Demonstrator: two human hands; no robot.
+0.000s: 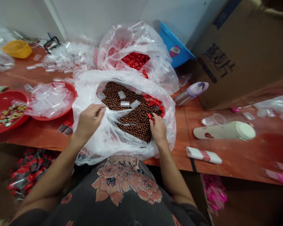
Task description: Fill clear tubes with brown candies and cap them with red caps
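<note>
Reaching into the white plastic bag (87, 86) on the tabletop (182, 153), the right hand (158, 128) is touching a red cap (150, 116) beside brown balls (138, 133); whether it's pinching, I can't tell! Over the bag's left side, the left hand (89, 121) is curving loosely, thumb and fingers parted.

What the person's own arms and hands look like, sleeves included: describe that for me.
The left hand and right hand are bare and gloveless; no watch or bracelet shows. Both forearms are uncovered. Short dark sleeves match the top, which bears pinkish flowers with pale dots.
</note>
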